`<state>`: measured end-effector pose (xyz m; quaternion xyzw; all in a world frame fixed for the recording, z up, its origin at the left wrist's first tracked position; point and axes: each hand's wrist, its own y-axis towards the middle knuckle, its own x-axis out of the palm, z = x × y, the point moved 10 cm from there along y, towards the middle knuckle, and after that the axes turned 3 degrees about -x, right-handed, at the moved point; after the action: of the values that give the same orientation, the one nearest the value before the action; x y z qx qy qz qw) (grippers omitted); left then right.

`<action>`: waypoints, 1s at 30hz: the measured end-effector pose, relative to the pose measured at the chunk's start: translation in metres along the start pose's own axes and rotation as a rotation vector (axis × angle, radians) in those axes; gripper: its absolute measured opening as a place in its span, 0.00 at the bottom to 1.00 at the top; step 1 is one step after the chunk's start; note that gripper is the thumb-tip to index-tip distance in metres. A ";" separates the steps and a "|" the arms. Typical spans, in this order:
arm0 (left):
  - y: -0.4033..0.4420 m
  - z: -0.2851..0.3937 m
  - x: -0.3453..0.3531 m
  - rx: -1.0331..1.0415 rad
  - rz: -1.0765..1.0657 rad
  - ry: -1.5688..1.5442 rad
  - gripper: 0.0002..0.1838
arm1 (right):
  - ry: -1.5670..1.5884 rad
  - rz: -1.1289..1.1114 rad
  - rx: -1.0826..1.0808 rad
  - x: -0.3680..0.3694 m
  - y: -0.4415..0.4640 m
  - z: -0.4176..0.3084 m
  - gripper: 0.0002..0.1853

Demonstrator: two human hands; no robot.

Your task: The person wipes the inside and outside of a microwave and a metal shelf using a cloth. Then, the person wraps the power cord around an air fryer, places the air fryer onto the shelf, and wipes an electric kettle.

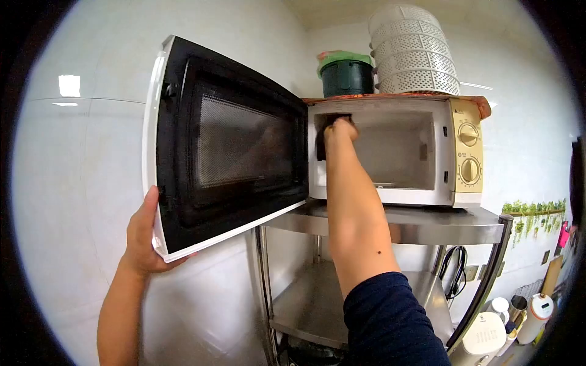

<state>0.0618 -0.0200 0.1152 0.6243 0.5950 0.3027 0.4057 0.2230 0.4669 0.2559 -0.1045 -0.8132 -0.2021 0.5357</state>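
A white microwave stands on a steel shelf unit, its door swung wide to the left. My left hand grips the lower outer corner of that door, thumb on the front edge and fingers underneath. My right arm reaches into the cavity, and my right hand is closed on a dark cloth against the inner left wall. Part of the cloth is hidden behind the hand and wrist. To the right of the cavity is the cream control panel with two knobs.
A dark green pot and stacked white perforated baskets sit on top of the microwave. The steel shelf unit has a lower tier. A black cable hangs behind it. Small appliances stand at lower right.
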 end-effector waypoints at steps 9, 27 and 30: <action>-0.009 0.001 0.001 -0.008 -0.076 0.049 0.47 | 0.461 0.098 0.115 -0.001 0.006 0.026 0.19; -0.037 -0.040 0.018 -0.140 -0.018 -0.036 0.47 | -0.146 0.070 -0.048 0.001 0.043 0.025 0.15; -0.017 -0.015 0.004 -0.123 0.003 0.030 0.36 | -0.519 -0.029 -0.120 0.005 0.019 0.000 0.13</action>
<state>0.0413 -0.0145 0.1073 0.5943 0.5805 0.3487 0.4338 0.2284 0.4837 0.2651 -0.1729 -0.9113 -0.2241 0.2989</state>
